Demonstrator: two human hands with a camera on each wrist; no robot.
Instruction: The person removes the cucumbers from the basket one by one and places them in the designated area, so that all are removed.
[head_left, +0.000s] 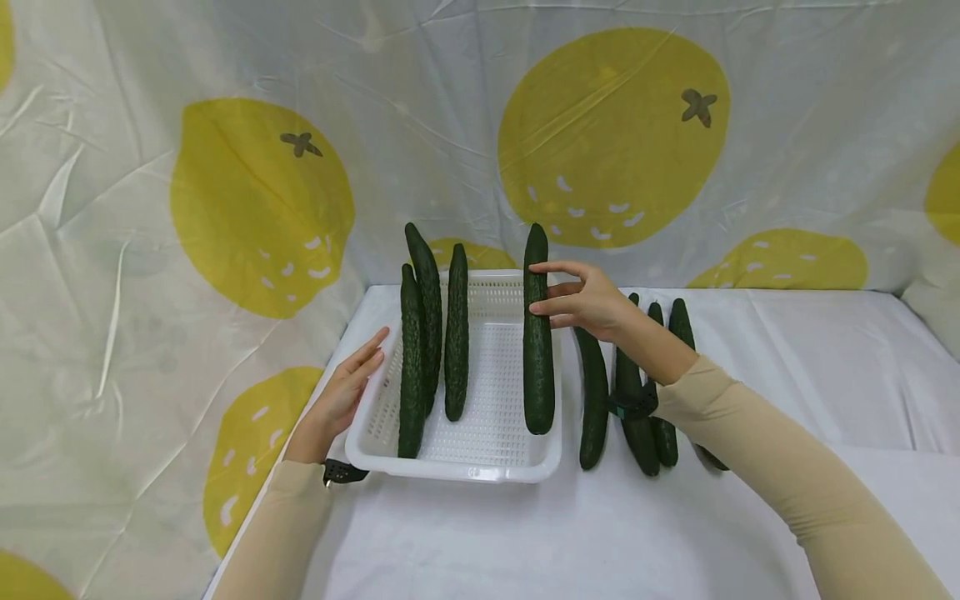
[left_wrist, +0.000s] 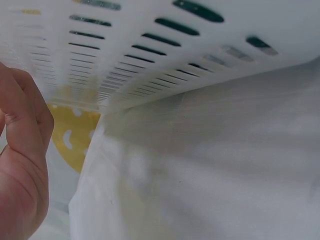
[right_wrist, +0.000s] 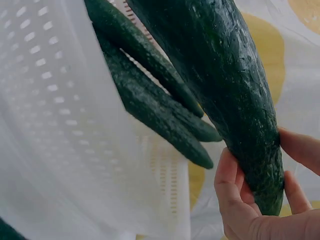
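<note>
At the far left, the left hand (head_left: 348,393) has its grip apart: the fingers are straight and clamp nothing. It is just beside the left wall of the white basket (head_left: 457,473); whether it touches the plastic, I cannot tell. From there the palm is well placed to brace that wall lightly and keep the basket from sliding on the bench (head_left: 450,542).

Inside the basket, 3 cucumbers (head_left: 457,333) lie lengthwise, 2 close together by the left wall and 1 a little apart, their far tips reaching past the far rim. To the right of these, a bare strip of basket floor shows.

The held cucumber (head_left: 537,358) is at the basket's right side, lined up much like the others. The right hand (head_left: 588,302) has its grip clamped on it, thumb and fingers pinching the far half. Held that way, the near end could dip or swing, so it seems best to lower that end first, inside the near rim, then ease the far half down slowly and let go only once it is supported.

Furthest right, 4 more cucumbers (head_left: 592,400) lie on the bench, partly covered by the right forearm (head_left: 663,354); the elbow should clear them.
</note>
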